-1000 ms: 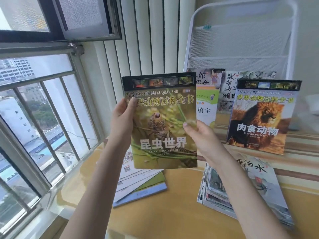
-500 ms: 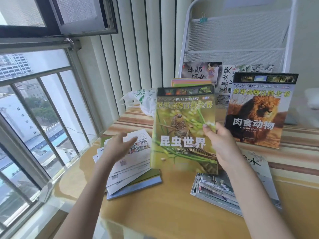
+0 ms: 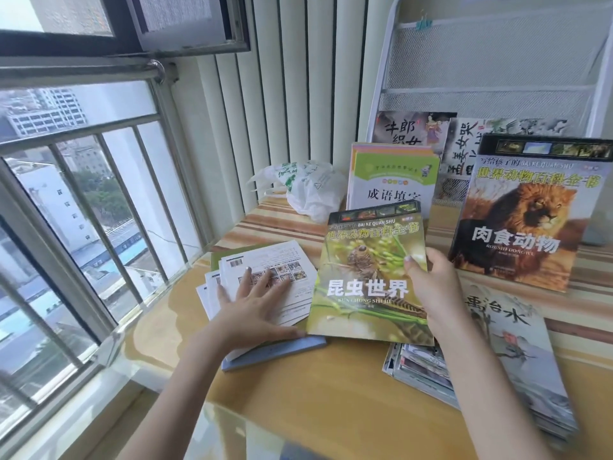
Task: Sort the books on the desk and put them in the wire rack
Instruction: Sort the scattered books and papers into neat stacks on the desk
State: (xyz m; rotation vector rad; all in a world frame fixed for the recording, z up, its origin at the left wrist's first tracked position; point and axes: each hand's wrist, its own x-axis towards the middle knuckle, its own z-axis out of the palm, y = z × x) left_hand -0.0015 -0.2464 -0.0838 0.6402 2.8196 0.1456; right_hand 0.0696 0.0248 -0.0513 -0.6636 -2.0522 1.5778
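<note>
Against the earlier views, the insect book (image 3: 371,277) had come down from in front of the blinds to just above the desk (image 3: 331,403), its lower edge over the gap between the two piles, and only the right hand (image 3: 434,293) held it. The left hand (image 3: 255,307) had let go and dropped onto the left pile of booklets (image 3: 265,280), where it lay flat with fingers spread and straight, pressing the top sheet.

The wire rack (image 3: 491,68) stood at the back, with two picture books in its lower pocket. The lion book (image 3: 527,214) leaned upright in front of the rack, right of the insect book. A green-and-white book (image 3: 391,177) stood behind the insect book.

The right hand gripped the insect book at its right edge, thumb on the cover and fingers hidden behind. The right stack of thin books (image 3: 510,356) lay beneath that forearm.
</note>
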